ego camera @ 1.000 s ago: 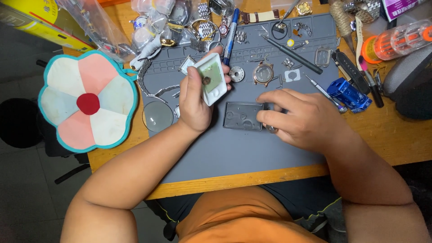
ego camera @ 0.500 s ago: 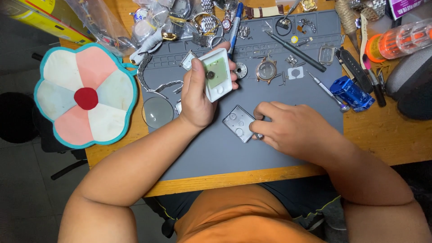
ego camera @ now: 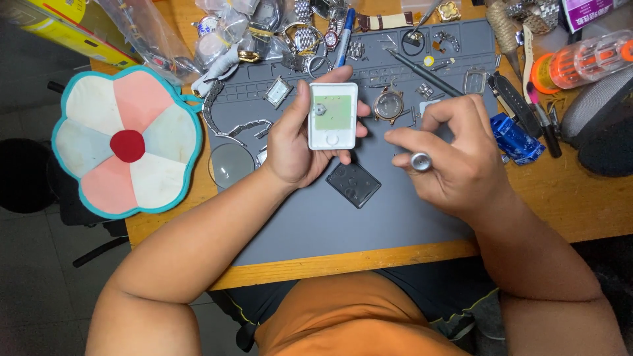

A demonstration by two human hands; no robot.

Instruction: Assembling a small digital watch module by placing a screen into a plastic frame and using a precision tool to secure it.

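Your left hand [ego camera: 300, 148] holds a small white rectangular device [ego camera: 333, 115] upright over the grey work mat [ego camera: 330, 224], thumb along one edge and fingers wrapped round the other, its pale green screen and a small round metal part facing you. It looks light, rigid plastic with smooth, slippery sides, so you do best to grip it by the long edges and keep pressure off the screen, which is probably the fragile part. Your right hand [ego camera: 455, 155] hovers just beside it, fingers pinched together on a slim screwdriver [ego camera: 420, 161] whose round silver cap points towards the camera; the tip is hidden. Below the device, a dark rectangular back cover [ego camera: 354, 185] lies flat on the mat. A round watch case [ego camera: 389, 104] sits near the device's right edge, a loose lens [ego camera: 231, 164] lies at the mat's left margin, and a flower-shaped cushion [ego camera: 125, 142] overhangs the wooden table [ego camera: 567, 204] at far left.
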